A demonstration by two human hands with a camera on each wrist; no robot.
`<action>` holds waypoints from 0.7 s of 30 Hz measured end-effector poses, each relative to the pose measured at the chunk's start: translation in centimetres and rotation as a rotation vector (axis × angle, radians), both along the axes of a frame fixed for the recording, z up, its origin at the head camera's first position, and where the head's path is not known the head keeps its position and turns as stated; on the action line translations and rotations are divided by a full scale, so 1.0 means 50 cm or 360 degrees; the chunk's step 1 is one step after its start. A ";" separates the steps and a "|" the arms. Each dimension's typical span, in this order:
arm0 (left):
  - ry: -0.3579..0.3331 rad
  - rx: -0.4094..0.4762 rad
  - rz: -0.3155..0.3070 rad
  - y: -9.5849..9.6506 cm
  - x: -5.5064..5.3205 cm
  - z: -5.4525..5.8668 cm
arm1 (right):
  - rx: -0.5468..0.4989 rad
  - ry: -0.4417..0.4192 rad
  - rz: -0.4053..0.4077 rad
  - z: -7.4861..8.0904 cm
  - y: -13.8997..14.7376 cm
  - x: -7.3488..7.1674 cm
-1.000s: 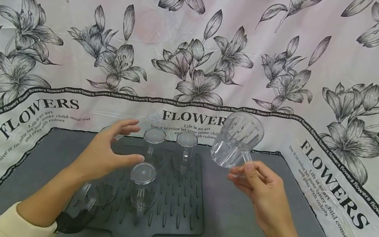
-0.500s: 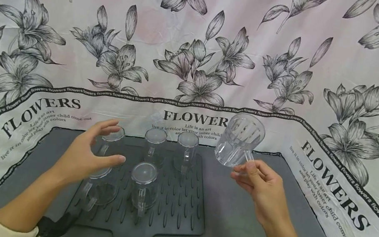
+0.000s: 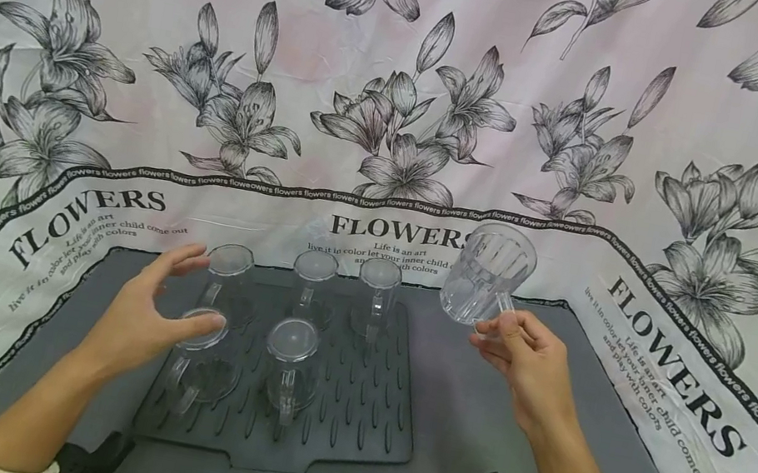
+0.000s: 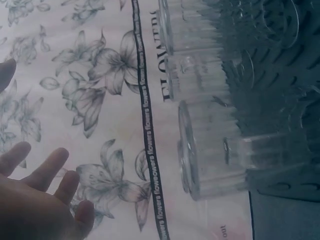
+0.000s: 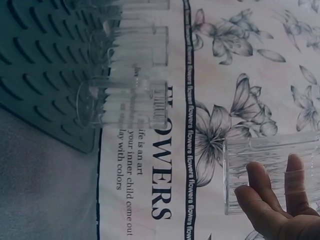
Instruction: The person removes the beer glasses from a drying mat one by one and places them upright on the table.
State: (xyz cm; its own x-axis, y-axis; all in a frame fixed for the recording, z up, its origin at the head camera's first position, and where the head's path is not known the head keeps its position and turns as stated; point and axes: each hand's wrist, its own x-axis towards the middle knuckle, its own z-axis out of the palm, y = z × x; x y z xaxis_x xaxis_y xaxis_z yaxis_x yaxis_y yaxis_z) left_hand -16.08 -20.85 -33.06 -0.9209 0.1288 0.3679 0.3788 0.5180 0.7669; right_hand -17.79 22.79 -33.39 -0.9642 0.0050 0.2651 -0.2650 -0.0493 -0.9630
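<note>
My right hand (image 3: 533, 374) pinches the handle of a clear ribbed mug (image 3: 489, 277), held tilted in the air to the right of the dark drying mat (image 3: 360, 432). Fingers overlap that mug (image 5: 250, 145) in the right wrist view. Several similar clear mugs stand upside down on the mat. My left hand (image 3: 138, 325), fingers spread and holding nothing, is at the mat's left side. Its thumb overlaps the top of the front left mug (image 3: 207, 367), and its fingertips are beside the back left mug (image 3: 229, 278). Another mug (image 3: 290, 369) stands at the front middle.
Two more mugs stand at the back of the mat, one in the middle (image 3: 313, 284) and one to the right (image 3: 375, 299). The mat lies on a grey tabletop (image 3: 447, 452). A white flower-printed cloth (image 3: 395, 146) hangs behind and along the sides.
My left hand has moved left, off the view of the left mugs, which now show more fully. The right hand and its mug have shifted slightly to the right.
</note>
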 end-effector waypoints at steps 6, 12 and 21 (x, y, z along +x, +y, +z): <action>0.0017 -0.0014 0.0059 -0.024 0.012 -0.020 | 0.0004 -0.0046 -0.0008 -0.010 0.006 -0.009; 0.0008 -0.0011 0.0040 -0.039 0.019 -0.047 | -0.0010 -0.0056 -0.0044 -0.027 0.014 -0.027; 0.0020 0.0023 0.0050 -0.052 0.023 -0.084 | -0.0042 -0.0118 -0.0088 -0.049 0.021 -0.053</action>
